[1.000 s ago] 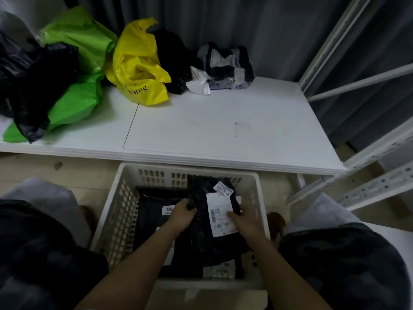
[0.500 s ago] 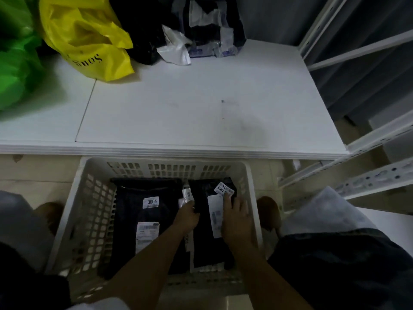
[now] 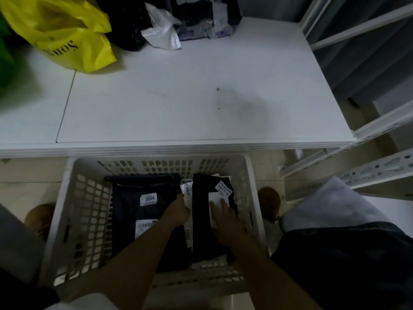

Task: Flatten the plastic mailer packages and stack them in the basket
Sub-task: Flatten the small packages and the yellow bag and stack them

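Observation:
A white plastic basket (image 3: pixel 89 211) stands on the floor between my knees, below the table's front edge. Two black mailers lie side by side in it. The left mailer (image 3: pixel 127 233) carries a "3004" label. The right mailer (image 3: pixel 201 222) has white labels near its far end. My right hand (image 3: pixel 225 220) lies flat on the right mailer, fingers straight, pressing on its big label. My left hand (image 3: pixel 176 211) is curled at that mailer's left edge and grips it; its fingertips are hidden.
On the white table (image 3: pixel 178 104) at the back sit a yellow bag (image 3: pixel 67 39), a black bag (image 3: pixel 127 23) and a crumpled black-and-white package (image 3: pixel 201 21). A white metal shelf frame (image 3: pixel 368 139) stands to the right. My shoes (image 3: pixel 268 202) flank the basket.
The right mailer went from held up above the basket to lying down inside it. My right hand moved onto its top and flattened out. The view tilted downward.

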`<state>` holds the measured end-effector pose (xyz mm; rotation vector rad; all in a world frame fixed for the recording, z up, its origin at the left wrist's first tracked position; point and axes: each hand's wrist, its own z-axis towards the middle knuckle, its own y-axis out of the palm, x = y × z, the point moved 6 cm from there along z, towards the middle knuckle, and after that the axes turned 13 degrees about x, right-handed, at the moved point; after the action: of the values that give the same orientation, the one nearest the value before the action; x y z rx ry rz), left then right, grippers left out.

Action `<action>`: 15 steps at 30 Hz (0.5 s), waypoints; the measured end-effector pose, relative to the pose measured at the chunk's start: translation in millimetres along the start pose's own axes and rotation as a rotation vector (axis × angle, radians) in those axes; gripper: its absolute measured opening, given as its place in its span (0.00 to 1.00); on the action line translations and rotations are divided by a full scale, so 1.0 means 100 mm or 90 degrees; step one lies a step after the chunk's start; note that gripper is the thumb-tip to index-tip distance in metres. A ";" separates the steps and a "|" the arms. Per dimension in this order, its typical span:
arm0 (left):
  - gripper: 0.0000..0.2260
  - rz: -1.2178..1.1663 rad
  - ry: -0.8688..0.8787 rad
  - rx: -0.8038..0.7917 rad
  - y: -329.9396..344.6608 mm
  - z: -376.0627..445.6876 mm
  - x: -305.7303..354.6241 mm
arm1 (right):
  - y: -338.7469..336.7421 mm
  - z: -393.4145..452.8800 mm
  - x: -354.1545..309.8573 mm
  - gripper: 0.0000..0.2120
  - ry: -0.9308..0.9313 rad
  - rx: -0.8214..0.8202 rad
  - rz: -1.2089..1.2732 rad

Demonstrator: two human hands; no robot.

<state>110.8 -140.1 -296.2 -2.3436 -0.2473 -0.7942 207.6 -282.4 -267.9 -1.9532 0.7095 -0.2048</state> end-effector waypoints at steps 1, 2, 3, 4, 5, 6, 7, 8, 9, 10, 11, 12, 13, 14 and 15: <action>0.17 0.016 0.007 0.005 -0.14 -0.17 0.18 | -0.09 0.02 -0.01 0.35 0.000 0.024 0.008; 0.18 0.026 0.014 0.000 -0.22 -0.25 0.30 | -0.18 0.05 -0.03 0.33 -0.002 0.045 0.013; 0.19 0.042 0.018 -0.005 -0.26 -0.29 0.35 | -0.29 0.06 -0.06 0.32 -0.010 0.073 0.014; 0.19 0.058 0.032 0.006 -0.33 -0.35 0.42 | -0.39 0.07 -0.09 0.31 -0.022 0.099 0.011; 0.17 0.073 0.049 0.017 -0.40 -0.40 0.49 | -0.50 0.06 -0.13 0.30 -0.029 0.116 0.006; 0.13 0.091 0.069 0.026 -0.45 -0.40 0.54 | -0.59 0.06 -0.17 0.29 -0.035 0.127 0.000; 0.10 0.108 0.083 0.039 -0.53 -0.44 0.60 | -0.72 0.04 -0.23 0.27 -0.044 0.140 -0.005; 0.10 0.121 0.092 0.052 -0.59 -0.47 0.64 | -0.81 0.03 -0.28 0.26 -0.054 0.155 -0.003; 0.11 0.131 0.103 0.063 -0.69 -0.53 0.70 | -0.95 0.00 -0.37 0.24 -0.066 0.176 0.005; 0.11 0.138 0.115 0.070 -0.76 -0.57 0.75 | -1.07 -0.02 -0.44 0.22 -0.076 0.196 0.012; 0.10 0.149 0.132 0.087 -0.86 -0.63 0.82 | -1.19 -0.06 -0.54 0.21 -0.085 0.220 0.014; 0.10 0.162 0.147 0.113 -0.98 -0.70 0.90 | -1.33 -0.08 -0.63 0.19 -0.098 0.247 0.005; 0.11 0.175 0.159 0.134 -1.07 -0.74 0.98 | -1.44 -0.09 -0.70 0.18 -0.102 0.260 -0.006; 0.11 0.181 0.177 0.166 -1.19 -0.80 1.06 | -1.57 -0.11 -0.79 0.16 -0.110 0.281 -0.015; 0.12 0.183 0.190 0.198 -1.32 -0.87 1.14 | -1.71 -0.13 -0.88 0.16 -0.118 0.299 -0.012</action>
<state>112.1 -95.3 -106.8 -1.8870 0.0890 -0.8771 197.7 -187.7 -100.0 -1.5067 0.4701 -0.1805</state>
